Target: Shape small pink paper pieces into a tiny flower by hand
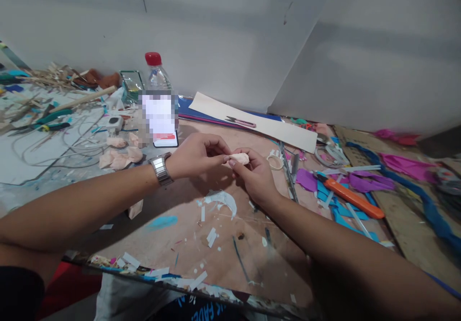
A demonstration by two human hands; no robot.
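Note:
Between my two hands, over the middle of the board, is a small cream-coloured crumpled piece (239,158), perhaps paper or thin cloth. My left hand (198,157), with a metal watch at the wrist, pinches its left end between thumb and fingers. Thumb and fingers of my right hand (255,173) are closed around its right part. Similar cream crumpled pieces (120,158) lie left of my left wrist. A cream ring, maybe a tape roll (275,162), lies just right of my right hand.
Behind my hands are a phone (164,119), a red-capped bottle (157,74), and thread snips (241,121) on a cream strip (288,131). To the right lies an orange utility knife (351,196) among coloured scraps. Green-handled pliers (54,118) and cables lie left. Paper bits litter the wooden board (216,275).

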